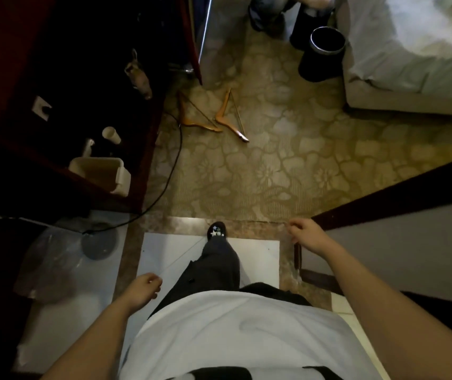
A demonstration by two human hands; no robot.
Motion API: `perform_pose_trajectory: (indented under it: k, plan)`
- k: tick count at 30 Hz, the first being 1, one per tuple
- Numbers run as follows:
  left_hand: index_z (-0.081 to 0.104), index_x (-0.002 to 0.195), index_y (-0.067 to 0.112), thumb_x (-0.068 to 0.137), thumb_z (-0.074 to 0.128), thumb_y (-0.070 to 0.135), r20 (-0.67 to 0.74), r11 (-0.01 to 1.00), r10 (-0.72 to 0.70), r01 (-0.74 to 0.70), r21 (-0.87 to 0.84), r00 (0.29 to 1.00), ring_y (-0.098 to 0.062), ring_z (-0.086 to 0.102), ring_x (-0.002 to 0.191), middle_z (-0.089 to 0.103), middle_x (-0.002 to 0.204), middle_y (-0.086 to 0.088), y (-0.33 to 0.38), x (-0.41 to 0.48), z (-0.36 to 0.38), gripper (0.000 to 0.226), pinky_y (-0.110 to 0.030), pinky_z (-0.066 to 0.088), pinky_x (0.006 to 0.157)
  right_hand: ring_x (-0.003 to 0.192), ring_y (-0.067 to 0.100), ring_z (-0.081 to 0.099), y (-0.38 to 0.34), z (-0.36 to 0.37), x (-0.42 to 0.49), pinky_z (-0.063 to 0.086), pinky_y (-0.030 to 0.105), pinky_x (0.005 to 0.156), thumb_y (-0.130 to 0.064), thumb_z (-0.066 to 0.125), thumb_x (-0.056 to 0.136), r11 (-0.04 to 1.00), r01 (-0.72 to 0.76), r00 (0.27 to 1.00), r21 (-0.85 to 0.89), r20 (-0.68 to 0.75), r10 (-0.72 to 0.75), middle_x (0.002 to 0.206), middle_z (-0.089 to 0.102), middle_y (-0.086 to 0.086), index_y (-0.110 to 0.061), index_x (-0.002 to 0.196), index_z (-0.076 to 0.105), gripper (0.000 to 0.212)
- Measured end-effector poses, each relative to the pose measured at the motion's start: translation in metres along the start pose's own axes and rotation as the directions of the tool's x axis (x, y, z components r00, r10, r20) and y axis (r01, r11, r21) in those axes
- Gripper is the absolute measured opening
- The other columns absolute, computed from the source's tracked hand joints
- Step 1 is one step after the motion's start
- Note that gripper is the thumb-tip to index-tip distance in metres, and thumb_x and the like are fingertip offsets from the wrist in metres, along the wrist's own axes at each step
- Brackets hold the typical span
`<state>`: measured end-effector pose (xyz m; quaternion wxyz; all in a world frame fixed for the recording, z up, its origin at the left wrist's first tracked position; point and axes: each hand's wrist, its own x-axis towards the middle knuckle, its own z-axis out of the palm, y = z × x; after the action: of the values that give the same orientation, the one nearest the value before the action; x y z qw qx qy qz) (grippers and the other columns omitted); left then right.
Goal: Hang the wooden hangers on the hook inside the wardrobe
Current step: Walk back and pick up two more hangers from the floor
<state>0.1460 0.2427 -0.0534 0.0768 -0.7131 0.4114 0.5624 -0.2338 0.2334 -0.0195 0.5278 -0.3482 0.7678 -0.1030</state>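
Loosely curled and holding nothing, left hand (145, 289) and right hand (305, 233) hang low, while two wooden hangers (221, 112) lie side by side on carpet (274, 165), a black bin (320, 64) beyond, its inside dark.

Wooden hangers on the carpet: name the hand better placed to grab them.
Right, probably. The right hand is empty and further forward, nearer the hangers; the left hand hangs back by the hip. Neither reaches yet.

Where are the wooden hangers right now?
In the head view, the two wooden hangers lie close together on the patterned carpet, upper left of centre, just right of the dark cabinet and well ahead of the person's shoe.
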Motion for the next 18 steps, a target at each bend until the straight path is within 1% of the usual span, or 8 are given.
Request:
perform_pose_trajectory:
  k: [3,7,8,10,12,14,16,18]
  plan:
    - [0.054,0.084,0.005,0.096,0.043,0.008,0.04,0.996,0.059,-0.061,0.059,0.997,-0.026,0.052,0.086,0.054,0.09,-0.016,0.063,0.033,-0.024,0.017,-0.035,0.045,0.08,0.084,0.023,0.056,0.013,-0.005,0.015,0.045,0.026,0.066,-0.009,0.042,0.095,0.989,-0.136,0.991,0.055,0.008,0.136,0.093,0.06,0.012,-0.01,0.102,0.059,0.019]
    - [0.056,0.091,0.005,0.096,0.044,0.012,0.109,0.96,0.179,-0.198,0.199,0.978,-0.024,0.054,0.085,0.055,0.083,-0.01,0.157,0.075,-0.053,0.014,-0.035,0.045,0.08,0.071,0.021,0.052,0.027,-0.017,0.032,0.043,0.037,0.072,-0.008,0.045,0.094,0.962,-0.257,0.966,0.089,0.02,0.256,0.075,0.058,0.009,-0.004,0.088,0.062,0.019]
    - [0.057,0.097,0.002,0.096,0.044,0.012,0.118,0.948,0.212,-0.234,0.216,0.97,-0.024,0.053,0.084,0.055,0.084,-0.011,0.181,0.085,-0.059,0.016,-0.034,0.045,0.078,0.069,0.021,0.052,0.024,-0.022,0.035,0.043,0.035,0.07,-0.008,0.045,0.094,0.958,-0.27,0.963,0.099,0.009,0.27,0.073,0.058,0.009,-0.001,0.09,0.062,0.019]
    - [0.056,0.108,0.0,0.097,0.043,0.012,0.105,0.937,0.27,-0.286,0.201,0.957,-0.024,0.054,0.087,0.056,0.091,-0.014,0.227,0.099,-0.069,0.021,-0.032,0.045,0.077,0.066,0.02,0.051,0.015,-0.035,0.043,0.042,0.03,0.064,-0.008,0.043,0.096,0.942,-0.298,0.954,0.158,0.001,0.301,0.069,0.056,0.008,-0.004,0.092,0.06,0.019]
    - [0.055,0.115,-0.003,0.097,0.043,0.012,0.076,0.939,0.298,-0.306,0.154,0.952,-0.024,0.055,0.092,0.057,0.098,-0.015,0.266,0.113,-0.075,0.026,-0.033,0.045,0.084,0.064,0.018,0.05,0.004,-0.047,0.056,0.041,0.028,0.063,-0.009,0.041,0.097,0.928,-0.312,0.948,0.202,0.009,0.317,0.068,0.055,0.008,-0.01,0.09,0.059,0.019]
    - [0.054,0.116,-0.005,0.097,0.042,0.011,0.073,0.945,0.296,-0.303,0.127,0.953,-0.024,0.055,0.093,0.057,0.1,-0.015,0.294,0.125,-0.078,0.028,-0.032,0.044,0.086,0.063,0.018,0.05,-0.008,-0.061,0.076,0.041,0.031,0.062,-0.009,0.041,0.097,0.928,-0.314,0.947,0.202,-0.003,0.321,0.068,0.054,0.008,-0.008,0.082,0.06,0.024]
    - [0.055,0.115,-0.004,0.097,0.043,0.011,0.082,0.95,0.27,-0.279,0.142,0.96,-0.024,0.055,0.093,0.057,0.099,-0.015,0.31,0.138,-0.081,0.027,-0.032,0.043,0.084,0.061,0.018,0.048,-0.024,-0.077,0.102,0.039,0.029,0.059,-0.008,0.041,0.097,0.941,-0.305,0.951,0.146,0.004,0.308,0.064,0.051,0.008,-0.008,0.072,0.058,0.03]
    - [0.056,0.111,0.001,0.097,0.044,0.013,0.079,0.958,0.233,-0.242,0.155,0.969,-0.024,0.056,0.092,0.058,0.097,-0.013,0.32,0.148,-0.085,0.023,-0.033,0.044,0.084,0.061,0.016,0.048,-0.048,-0.098,0.134,0.04,0.025,0.059,-0.008,0.042,0.096,0.96,-0.271,0.962,0.071,0.05,0.268,0.065,0.051,0.007,-0.007,0.071,0.055,0.028]
